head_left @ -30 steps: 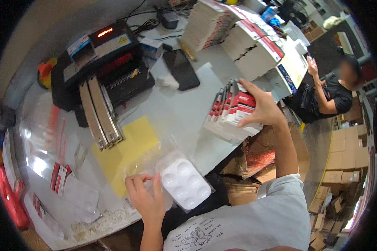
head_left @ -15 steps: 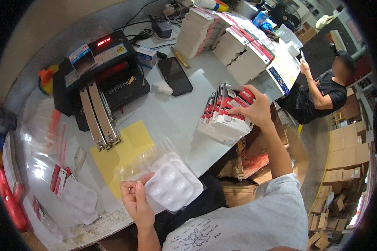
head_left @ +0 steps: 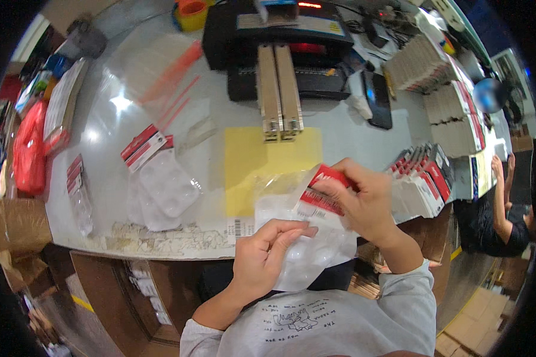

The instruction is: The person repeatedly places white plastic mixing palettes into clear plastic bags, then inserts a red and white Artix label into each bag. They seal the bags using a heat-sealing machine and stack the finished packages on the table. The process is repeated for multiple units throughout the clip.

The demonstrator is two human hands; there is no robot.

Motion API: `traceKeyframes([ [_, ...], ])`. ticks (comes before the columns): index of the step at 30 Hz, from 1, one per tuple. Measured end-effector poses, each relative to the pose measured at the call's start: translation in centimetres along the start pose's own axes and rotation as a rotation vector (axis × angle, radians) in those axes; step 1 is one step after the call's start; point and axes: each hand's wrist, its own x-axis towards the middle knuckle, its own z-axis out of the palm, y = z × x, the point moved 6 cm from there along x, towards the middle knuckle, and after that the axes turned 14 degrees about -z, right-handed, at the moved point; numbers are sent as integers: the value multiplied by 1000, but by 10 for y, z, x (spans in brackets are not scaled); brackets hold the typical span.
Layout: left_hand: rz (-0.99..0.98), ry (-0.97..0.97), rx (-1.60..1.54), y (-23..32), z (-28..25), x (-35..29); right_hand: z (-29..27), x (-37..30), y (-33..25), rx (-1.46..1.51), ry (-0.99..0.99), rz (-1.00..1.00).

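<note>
My left hand (head_left: 262, 256) pinches the edge of a clear plastic bag (head_left: 267, 185) at the table's front edge. In the bag lies a white plastic palette (head_left: 304, 256) with round wells. My right hand (head_left: 366, 199) holds a red and white header card (head_left: 321, 202) between thumb and fingers, over the upper part of the bag. Part of the card is covered by my fingers, and whether it sits inside the bag's mouth or on it I cannot tell. To the right stands a stack of similar header cards (head_left: 414, 196).
A black machine (head_left: 292, 80) with two metal bars stands over a yellow sheet (head_left: 241, 154). Bagged palettes with cards (head_left: 167, 184) lie at left, near a red bag (head_left: 30, 149). A phone (head_left: 377, 98) and tall card stacks (head_left: 420, 62) sit at right. Another person (head_left: 500, 229) is beyond.
My right hand has left the card stack and brought one header card to the bagged palette. My left hand still pinches the bag. The view has turned left.
</note>
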Motion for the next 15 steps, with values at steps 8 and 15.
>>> traceKeyframes([
  [8, -36, 79, -10, -10, -15, 9, 17, 1, 5, 33, 6, -51],
  [15, -9, 111, 5, -9, -18, 13, 18, 10, 1, 18, -66, -185],
])
